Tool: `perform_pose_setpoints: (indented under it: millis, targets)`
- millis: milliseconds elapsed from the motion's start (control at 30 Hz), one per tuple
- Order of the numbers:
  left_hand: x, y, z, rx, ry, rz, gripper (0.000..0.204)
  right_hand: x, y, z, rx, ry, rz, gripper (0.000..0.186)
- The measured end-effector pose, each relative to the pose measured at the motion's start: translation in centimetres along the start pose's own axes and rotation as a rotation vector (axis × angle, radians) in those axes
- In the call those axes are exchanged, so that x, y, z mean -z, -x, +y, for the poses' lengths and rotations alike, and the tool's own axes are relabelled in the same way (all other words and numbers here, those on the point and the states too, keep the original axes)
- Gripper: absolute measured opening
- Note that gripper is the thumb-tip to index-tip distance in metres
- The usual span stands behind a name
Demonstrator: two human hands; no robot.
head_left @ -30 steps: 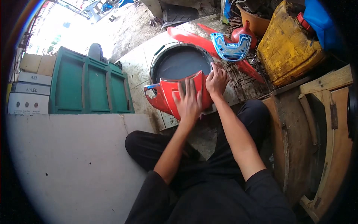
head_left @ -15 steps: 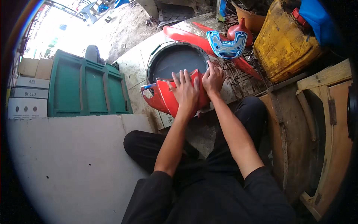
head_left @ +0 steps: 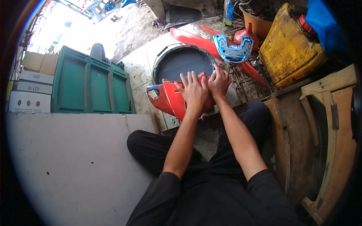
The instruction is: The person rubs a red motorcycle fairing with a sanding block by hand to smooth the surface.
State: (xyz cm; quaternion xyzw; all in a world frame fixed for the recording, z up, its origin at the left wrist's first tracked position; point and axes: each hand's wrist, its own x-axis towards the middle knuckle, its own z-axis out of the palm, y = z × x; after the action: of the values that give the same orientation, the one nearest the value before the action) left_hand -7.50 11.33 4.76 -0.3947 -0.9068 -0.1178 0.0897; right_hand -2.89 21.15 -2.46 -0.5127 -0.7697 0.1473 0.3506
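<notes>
A glossy red plastic panel (head_left: pixel 174 101), curved and seemingly a motorbike fairing, is tilted over the near edge of a round tub (head_left: pixel 155 69) of dark grey liquid. My left hand (head_left: pixel 194 94) lies flat on the panel's upper face, fingers spread. At the panel's right edge is my right hand (head_left: pixel 219 83), its fingers curled; whatever they close on, if anything, is hidden. A blue-and-white patterned panel (head_left: pixel 235 54) rests just beyond the right hand, near long red curved panels (head_left: pixel 192 38).
A stained yellow jerrycan (head_left: pixel 290 45) and a red funnel-like vessel (head_left: pixel 247 36) stand at the far right. Wooden framework (head_left: pixel 298 147) flanks my right side. On my left are a pale board (head_left: pixel 75 150), a green ribbed panel (head_left: pixel 98 86) and stacked boxes (head_left: pixel 32 100).
The whole view has shifted slightly. Both hands stay at the red panel in nearly the same places, with the left hand still spread on it.
</notes>
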Motion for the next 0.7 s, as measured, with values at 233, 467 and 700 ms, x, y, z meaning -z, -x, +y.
perform_pose_setpoints:
  millis: [233, 467, 700]
  targets:
    - [-0.3, 3.9, 0.2, -0.045, -0.046, 0.064, 0.061, 0.6, -0.6, -0.4, -0.034, 0.013, -0.027, 0.037]
    - [-0.7, 0.9, 1.0, -0.013, -0.003, 0.013, 0.058, 0.4, -1.0, 0.8, -0.016, 0.013, -0.008, 0.036]
    - [0.0, 1.3, -0.2, -0.012, -0.037, 0.006, 0.061, 0.5, -0.6, -0.4, -0.024, -0.003, -0.037, 0.036]
